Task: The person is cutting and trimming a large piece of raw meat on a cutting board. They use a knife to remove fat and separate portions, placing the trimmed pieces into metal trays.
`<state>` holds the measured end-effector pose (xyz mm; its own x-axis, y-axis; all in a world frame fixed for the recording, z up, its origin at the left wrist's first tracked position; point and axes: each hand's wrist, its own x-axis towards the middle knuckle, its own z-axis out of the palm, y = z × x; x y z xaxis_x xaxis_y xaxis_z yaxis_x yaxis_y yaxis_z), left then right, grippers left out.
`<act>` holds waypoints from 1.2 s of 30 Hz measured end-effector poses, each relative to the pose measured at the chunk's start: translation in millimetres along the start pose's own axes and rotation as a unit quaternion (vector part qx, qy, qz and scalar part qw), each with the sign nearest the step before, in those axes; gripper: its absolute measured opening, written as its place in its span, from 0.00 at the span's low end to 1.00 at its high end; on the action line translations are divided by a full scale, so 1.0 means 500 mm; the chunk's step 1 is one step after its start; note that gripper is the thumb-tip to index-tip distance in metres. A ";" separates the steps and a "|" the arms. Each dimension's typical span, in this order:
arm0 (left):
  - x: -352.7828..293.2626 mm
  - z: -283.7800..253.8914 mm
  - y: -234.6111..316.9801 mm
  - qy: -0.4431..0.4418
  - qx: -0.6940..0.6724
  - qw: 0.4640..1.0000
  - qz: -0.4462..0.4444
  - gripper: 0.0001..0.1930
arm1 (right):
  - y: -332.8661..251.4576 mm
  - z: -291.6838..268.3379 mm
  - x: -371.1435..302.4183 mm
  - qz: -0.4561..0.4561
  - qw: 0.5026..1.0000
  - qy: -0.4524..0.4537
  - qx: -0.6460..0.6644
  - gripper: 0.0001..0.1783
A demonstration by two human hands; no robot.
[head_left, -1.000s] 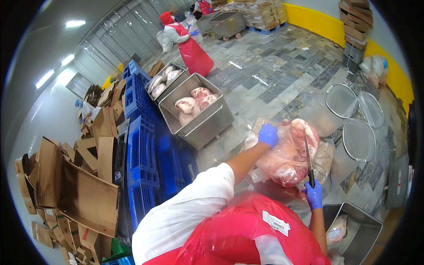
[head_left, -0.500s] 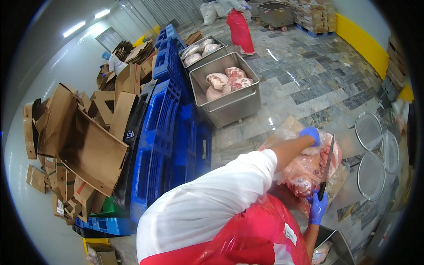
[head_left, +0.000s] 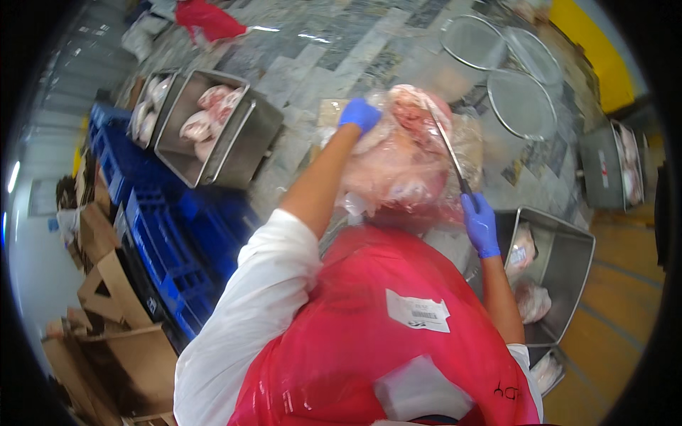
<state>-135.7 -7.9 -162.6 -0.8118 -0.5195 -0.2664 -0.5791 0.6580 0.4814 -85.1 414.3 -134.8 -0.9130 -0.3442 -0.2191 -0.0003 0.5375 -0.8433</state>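
Note:
Large cuts of raw meat (head_left: 426, 174), partly wrapped in a clear plastic bag (head_left: 376, 142), lie in front of me. My left hand (head_left: 360, 116), in a blue glove, is closed on the bag at the far left side of the meat. In my right hand (head_left: 481, 224), also gloved in blue, is the black handle of a long knife (head_left: 448, 148). Its blade points away from me and slants over the right side of the meat. Whether the edge touches the meat, I cannot tell. Plastic hides much of the meat's near part.
Round metal hoops (head_left: 522, 104) with clear bags stand beyond the meat, to the right. Metal bins of meat stand at left (head_left: 263, 142), near right (head_left: 568, 284) and far right (head_left: 604, 167). Blue pallets (head_left: 167, 252) and cardboard boxes (head_left: 131, 369) line the left; a red-aproned person (head_left: 206, 20) is far off.
My view has swung right and down, bringing the right-hand bins into sight. The left hand still grips the plastic and the right still holds the knife, its blade over the meat.

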 end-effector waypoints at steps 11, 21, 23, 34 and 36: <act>-0.049 0.064 0.033 0.051 -0.069 0.996 0.013 0.25 | 0.079 0.032 -0.015 0.046 0.996 -0.045 0.055 0.19; -0.047 -0.013 0.120 0.018 -0.071 0.997 -0.037 0.19 | -0.004 0.096 0.097 -0.057 0.994 -0.064 0.067 0.18; -0.053 -0.020 0.118 0.011 -0.086 0.995 -0.057 0.18 | -0.017 0.104 0.093 -0.078 0.993 -0.058 0.073 0.18; -0.023 0.107 0.051 -0.032 -0.092 0.995 -0.039 0.38 | 0.097 0.129 0.003 0.002 0.995 -0.072 0.064 0.18; -0.025 0.082 0.093 -0.037 -0.064 0.996 -0.056 0.38 | 0.081 0.116 0.004 0.020 0.997 -0.049 0.057 0.19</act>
<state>-155.6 51.5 -171.0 -0.7488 -0.5405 -0.3835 -0.6558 0.5204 0.5469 -63.3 390.8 -197.9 -0.8668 -0.4010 -0.2965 0.0874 0.4631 -0.8820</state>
